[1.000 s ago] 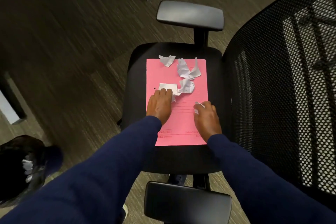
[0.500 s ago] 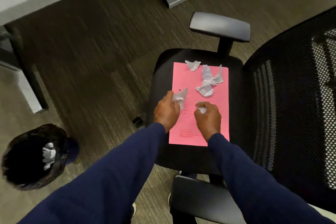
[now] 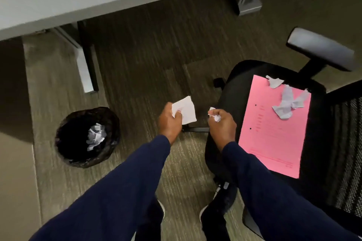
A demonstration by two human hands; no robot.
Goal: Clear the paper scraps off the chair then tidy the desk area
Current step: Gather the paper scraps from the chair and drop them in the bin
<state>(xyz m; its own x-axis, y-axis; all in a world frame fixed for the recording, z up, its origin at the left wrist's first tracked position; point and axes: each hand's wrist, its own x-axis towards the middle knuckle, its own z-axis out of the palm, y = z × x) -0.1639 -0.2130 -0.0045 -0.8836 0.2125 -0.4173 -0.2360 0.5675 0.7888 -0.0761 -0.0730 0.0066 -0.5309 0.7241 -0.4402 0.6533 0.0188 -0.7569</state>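
Observation:
My left hand point(image 3: 170, 121) grips a flat white paper scrap point(image 3: 186, 110) above the carpet, left of the chair. My right hand point(image 3: 222, 124) is closed on a small crumpled white scrap point(image 3: 216, 117) at the seat's left edge. The black office chair point(image 3: 231, 92) carries a pink sheet point(image 3: 274, 135). On the sheet's far end lie a small torn scrap point(image 3: 275, 82) and a bigger crumpled scrap point(image 3: 288, 104).
A black-lined waste bin point(image 3: 64, 143) with crumpled paper point(image 3: 96, 136) inside stands on the carpet to the left. The grey desk edge point(image 3: 98, 9) runs along the top, with its legs point(image 3: 85, 68) below. The chair's armrest point(image 3: 321, 49) and mesh back point(image 3: 348, 143) are at right.
Both hands lifted off the pink sheet with a scrap each and swung left, off the seat toward the bin. My view turned left, bringing the bin and desk into sight.

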